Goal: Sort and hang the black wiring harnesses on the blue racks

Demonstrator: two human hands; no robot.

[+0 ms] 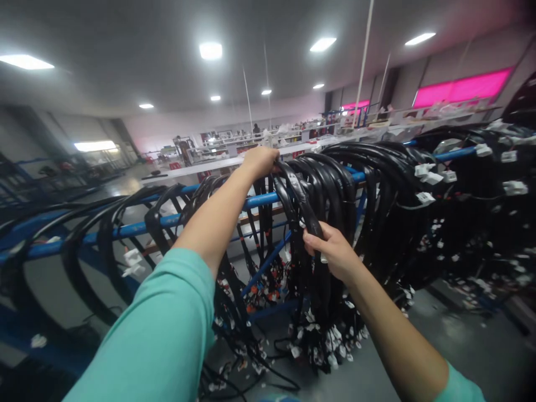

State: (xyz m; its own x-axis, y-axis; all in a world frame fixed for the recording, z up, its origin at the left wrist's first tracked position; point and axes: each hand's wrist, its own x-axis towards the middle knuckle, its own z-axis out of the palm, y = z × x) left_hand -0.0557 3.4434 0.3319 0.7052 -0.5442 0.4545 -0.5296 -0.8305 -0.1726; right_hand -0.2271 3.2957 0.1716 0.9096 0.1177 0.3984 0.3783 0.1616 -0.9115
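Observation:
Many black cable bundles hang over a blue rack rail [262, 200], with white and orange connectors dangling low down. My left hand [262, 161] is closed on the top of one thick black cable bundle [298, 192], above the rail; its fingertips are partly hidden behind the hand. Lower on the same bundle, my right hand [333, 250] wraps its fingers round it, thumb toward the left. More black bundles [335, 184] hang close on the right of this one.
Curved black cables [79, 268] hang over the rails at the left. Denser bundles with white tags [427, 174] fill the right. Behind the rack stand long white tables [218, 166]. Loose cables lie on the grey floor below.

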